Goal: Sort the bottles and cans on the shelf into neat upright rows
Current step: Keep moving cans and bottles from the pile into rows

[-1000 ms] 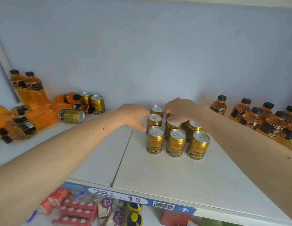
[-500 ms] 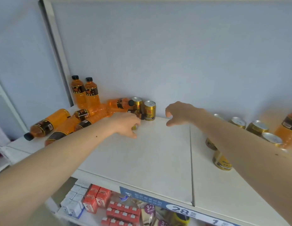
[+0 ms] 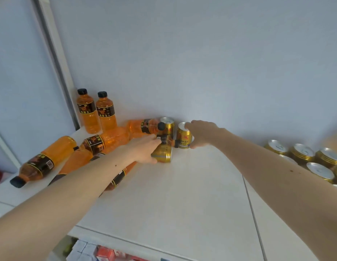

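Note:
On the white shelf, my left hand grips a gold can lying on its side. My right hand holds an upright gold can near the back wall, fingers wrapped over its top and right side. A second upright gold can stands just behind. Several orange bottles lie tipped over at the left, one resting against the cans and another near the shelf's left edge. Two orange bottles stand upright in the back left corner. Upright gold cans in rows sit at the right.
A grey wall closes the back of the shelf, and a vertical post stands at the left. A seam splits the shelf boards. Red and white packages show on the lower shelf below the front edge.
Both hands left the can rows at the right and reached left toward the pile. My left hand has taken the lying can and my right hand has closed on the upright can.

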### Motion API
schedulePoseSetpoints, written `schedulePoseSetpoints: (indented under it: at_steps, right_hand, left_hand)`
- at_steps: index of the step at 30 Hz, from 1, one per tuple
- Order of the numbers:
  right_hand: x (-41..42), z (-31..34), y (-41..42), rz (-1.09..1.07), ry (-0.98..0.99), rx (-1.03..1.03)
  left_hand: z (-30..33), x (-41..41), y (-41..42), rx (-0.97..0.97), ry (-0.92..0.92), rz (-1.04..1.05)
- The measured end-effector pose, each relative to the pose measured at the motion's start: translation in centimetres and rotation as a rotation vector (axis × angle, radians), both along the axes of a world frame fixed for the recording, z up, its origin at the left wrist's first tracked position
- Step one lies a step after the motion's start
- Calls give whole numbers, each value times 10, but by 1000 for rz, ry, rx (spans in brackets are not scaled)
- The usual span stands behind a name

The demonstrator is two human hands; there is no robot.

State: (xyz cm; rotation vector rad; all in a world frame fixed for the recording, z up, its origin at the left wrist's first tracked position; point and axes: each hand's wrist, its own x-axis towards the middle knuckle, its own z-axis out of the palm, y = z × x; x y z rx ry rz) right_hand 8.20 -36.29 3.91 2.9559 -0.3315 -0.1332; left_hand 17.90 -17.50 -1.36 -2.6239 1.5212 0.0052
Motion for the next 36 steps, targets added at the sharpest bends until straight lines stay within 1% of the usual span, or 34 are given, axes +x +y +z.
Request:
schedulePoseSetpoints:
  at_steps: [5, 10, 16, 21, 24, 27, 29, 34, 36]
  right_hand:
    - [34, -9, -15, 52, -36, -26]
    - [58, -18, -20, 83, 34, -100]
    - [68, -19, -20, 40, 80, -21]
    - [52, -9, -29, -68, 162, 54]
    - [37, -3, -35, -95, 194, 96]
    - [24, 2, -36, -139, 239, 106]
    - [18, 4, -35, -175, 261, 100]
    - [7, 5, -33, -243, 264, 91]
    - [4, 4, -32, -259, 255, 93]
  left_hand:
    - [-7, 16, -19, 7, -20, -40]
    - [-14, 24, -26, 64, -59, -85]
    - [-16, 29, -35, 138, -42, -149]
    - [-14, 33, -42, 155, -59, -237]
    - [-7, 37, -42, 79, 38, -208]
    - [3, 44, -43, 2, 249, -191]
    - [6, 47, -44, -21, 352, -206]
    - [6, 53, -45, -41, 427, -269]
    - [8, 58, -43, -27, 431, -279]
